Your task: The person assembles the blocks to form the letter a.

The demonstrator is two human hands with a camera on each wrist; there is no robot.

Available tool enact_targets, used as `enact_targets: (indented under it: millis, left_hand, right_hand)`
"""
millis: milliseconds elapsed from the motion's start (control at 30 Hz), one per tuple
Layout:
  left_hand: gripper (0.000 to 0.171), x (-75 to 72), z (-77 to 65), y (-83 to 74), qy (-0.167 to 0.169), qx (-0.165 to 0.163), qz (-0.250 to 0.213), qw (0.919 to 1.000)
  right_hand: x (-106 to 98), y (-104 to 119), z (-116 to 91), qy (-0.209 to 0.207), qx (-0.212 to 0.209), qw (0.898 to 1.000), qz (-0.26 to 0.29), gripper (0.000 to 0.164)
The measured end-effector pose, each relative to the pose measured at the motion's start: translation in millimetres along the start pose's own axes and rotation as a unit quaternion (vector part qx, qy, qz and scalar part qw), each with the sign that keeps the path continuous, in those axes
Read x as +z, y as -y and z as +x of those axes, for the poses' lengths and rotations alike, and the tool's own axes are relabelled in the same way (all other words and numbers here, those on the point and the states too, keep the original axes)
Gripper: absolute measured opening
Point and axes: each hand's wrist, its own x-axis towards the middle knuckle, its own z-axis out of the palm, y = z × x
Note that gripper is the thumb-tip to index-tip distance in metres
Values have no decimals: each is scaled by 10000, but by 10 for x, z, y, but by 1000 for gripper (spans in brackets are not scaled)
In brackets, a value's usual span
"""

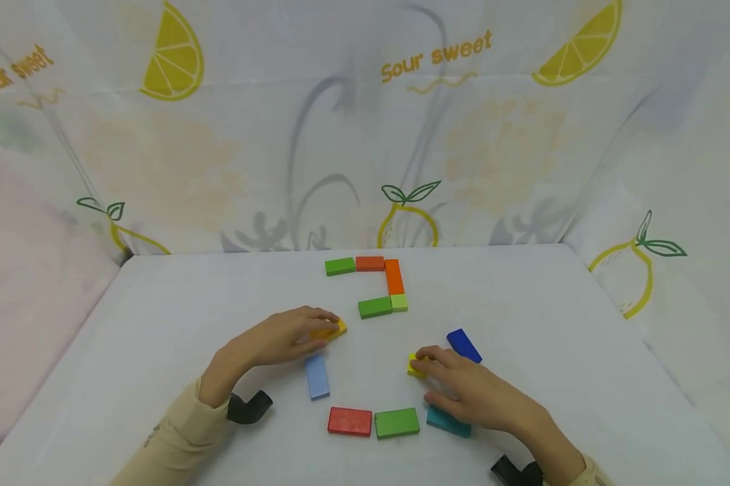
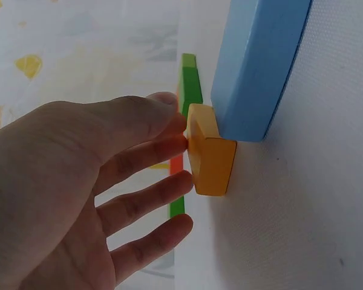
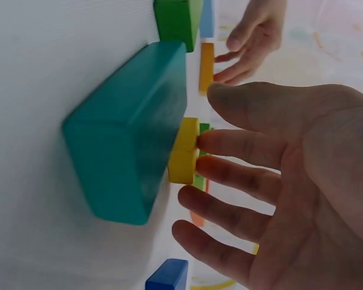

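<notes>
My left hand [image 1: 292, 332] reaches over a yellow-orange block [image 2: 215, 160], its fingertips right at the block's upper face. In the left wrist view the fingers are spread and the thumb stays off the block. A light blue block [image 1: 317, 376] lies just nearer than that hand. Over a small yellow block [image 3: 184, 154] hovers my right hand [image 1: 471, 388], index and middle fingertips at its top, the fingers loosely extended. Beneath the right thumb side lies a teal block [image 1: 448, 422]. Beyond that hand a dark blue block [image 1: 464, 345] lies at a slant.
A red block [image 1: 349, 422] and a green block [image 1: 398, 424] lie along the near side. Farther off, a hooked row joins a green block [image 1: 340, 267], a red-orange block [image 1: 370, 264], an orange block [image 1: 394, 277], a light green block [image 1: 399, 303] and another green block [image 1: 375, 308].
</notes>
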Motion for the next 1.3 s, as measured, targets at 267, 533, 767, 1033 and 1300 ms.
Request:
enact_targets:
  millis: [267, 533, 767, 1033, 1300]
  left_hand:
    - [41, 34, -5, 51, 160, -94, -55, 9998]
    - [44, 95, 11, 64, 39, 183, -84, 9998]
    - [48, 130, 61, 40, 8, 228, -227, 9995]
    - [45, 163, 108, 18, 10, 95, -336, 9994]
    - [45, 185, 141, 33, -20, 32, -463, 9989]
  right_hand:
    - [-6, 53, 75, 232, -118, 9995, 158, 46]
    - [-24, 96, 117, 356, -160, 9990, 195, 45]
    - [-28, 111, 135, 426, -199, 9989, 92, 46]
    - [-21, 101, 144, 433, -246, 9987, 94, 45]
    - [-15, 85, 148, 435, -285, 9986, 71, 46]
